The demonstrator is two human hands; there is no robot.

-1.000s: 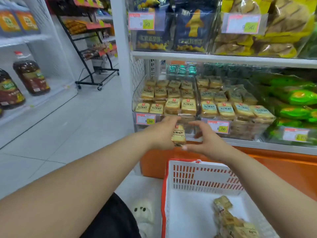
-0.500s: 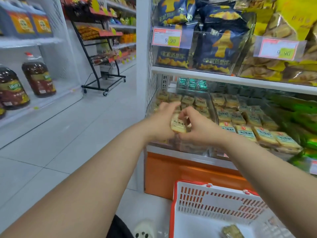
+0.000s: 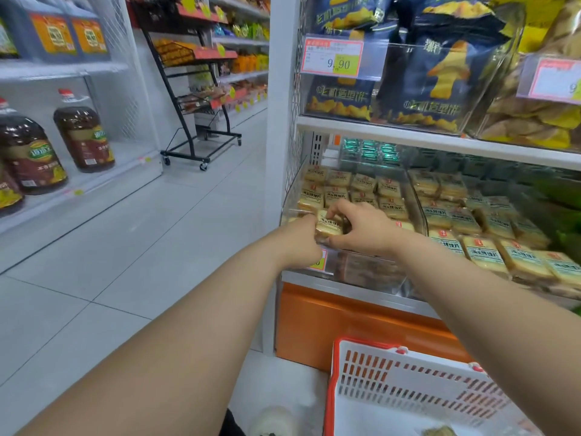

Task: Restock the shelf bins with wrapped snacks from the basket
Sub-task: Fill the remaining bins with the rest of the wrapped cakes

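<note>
Reaching over the front lip of the clear shelf bin (image 3: 355, 262), we hold one wrapped snack (image 3: 328, 224) between both hands, just above the front row of that bin. Head view, the only one: our left hand (image 3: 300, 239) grips the snack's left end, fingers curled round it; our right hand (image 3: 361, 228) pinches its right end and top edge, fingertips (image 3: 333, 212) bent down onto the wrapper. Neither hand has let go.

Compared with one second ago, the snack has travelled from below the bin's price tag (image 3: 319, 261), in front of the bin's face, up and over the lip into the bin's mouth; half a second ago it was already level with the front row. We judge that the carry is finished and the placing step is in hand: what remains is to lower the packet into the front-left gap of the bin and release it.

Behind the hands, the bin holds rows of like packets (image 3: 361, 190), laid flat, label up. To the right of the bin, a neighbouring bin (image 3: 471, 234) holds more of the same. Below and in front of the bin, the red-and-white basket (image 3: 408, 385) stands on the floor; at least one further packet (image 3: 440, 432) shows at its bottom edge, so we judge the restocking unfinished. Above the bin, the shelf board (image 3: 440, 143) carries dark blue snack bags (image 3: 434, 77).
</note>
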